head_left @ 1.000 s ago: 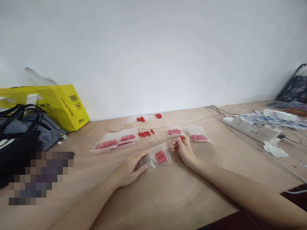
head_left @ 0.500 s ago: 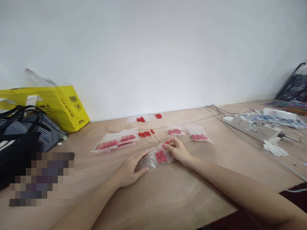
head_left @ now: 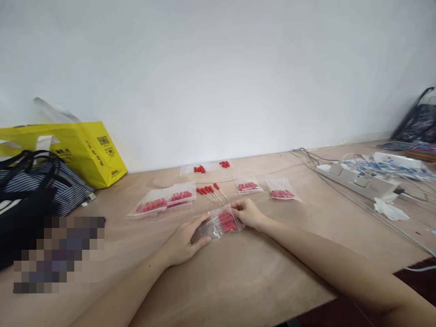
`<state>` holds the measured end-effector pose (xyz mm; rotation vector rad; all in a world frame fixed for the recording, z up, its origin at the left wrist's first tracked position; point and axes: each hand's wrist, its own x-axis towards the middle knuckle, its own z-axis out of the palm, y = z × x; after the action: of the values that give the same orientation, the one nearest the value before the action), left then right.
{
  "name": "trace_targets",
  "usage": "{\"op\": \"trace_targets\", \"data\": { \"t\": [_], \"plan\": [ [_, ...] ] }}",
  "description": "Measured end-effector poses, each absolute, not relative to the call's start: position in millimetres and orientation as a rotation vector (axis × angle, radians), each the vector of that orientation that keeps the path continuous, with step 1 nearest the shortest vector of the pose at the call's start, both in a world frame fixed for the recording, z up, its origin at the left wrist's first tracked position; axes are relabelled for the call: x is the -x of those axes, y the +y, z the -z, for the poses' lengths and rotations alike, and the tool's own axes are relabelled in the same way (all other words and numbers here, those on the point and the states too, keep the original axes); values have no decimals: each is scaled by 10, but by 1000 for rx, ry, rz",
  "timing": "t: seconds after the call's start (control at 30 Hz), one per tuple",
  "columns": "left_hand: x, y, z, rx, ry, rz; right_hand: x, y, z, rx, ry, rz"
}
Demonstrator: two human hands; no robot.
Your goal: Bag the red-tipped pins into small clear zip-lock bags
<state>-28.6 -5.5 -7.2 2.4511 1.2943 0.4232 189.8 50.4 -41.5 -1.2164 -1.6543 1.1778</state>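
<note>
A clear zip bag (head_left: 217,230) lies in front of me, with several red-bulbed droppers (head_left: 227,220) inside, their bulbs toward its right end. My left hand (head_left: 185,240) holds the bag's left end between thumb and fingers. At the upper right corner, by the zip edge, my right hand (head_left: 249,212) pinches the bag; its fingertips are partly hidden. Just beyond the bag, several loose droppers (head_left: 208,190) lie fanned out with thin pale stems. Filled bags (head_left: 153,203) overlap to the left, and two more filled bags (head_left: 250,185) lie to the right.
Red bulbs (head_left: 200,169) lie on a clear bag by the wall. A yellow bag (head_left: 98,154) and a striped bag (head_left: 73,193) stand left. To the right are a power strip (head_left: 354,179) with cables and a crumpled white tissue (head_left: 390,210). A blurred-out object (head_left: 61,254) lies front left.
The red bulb that my right fingers held at the bag's mouth now shows inside the bag. My right hand has shifted slightly down onto the bag's edge. The left hand stays in place.
</note>
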Motion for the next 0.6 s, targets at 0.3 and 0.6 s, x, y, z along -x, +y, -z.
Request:
{"op": "trace_targets", "data": {
  "t": [0.3, 0.6],
  "plan": [
    [307, -35, 47, -2471, 1245, -400, -2033, 443, 336, 1114, -1699, -1322],
    [326, -29, 39, -2542, 1159, -352, -2054, 402, 346, 1048, -1745, -1282]
  ]
}}
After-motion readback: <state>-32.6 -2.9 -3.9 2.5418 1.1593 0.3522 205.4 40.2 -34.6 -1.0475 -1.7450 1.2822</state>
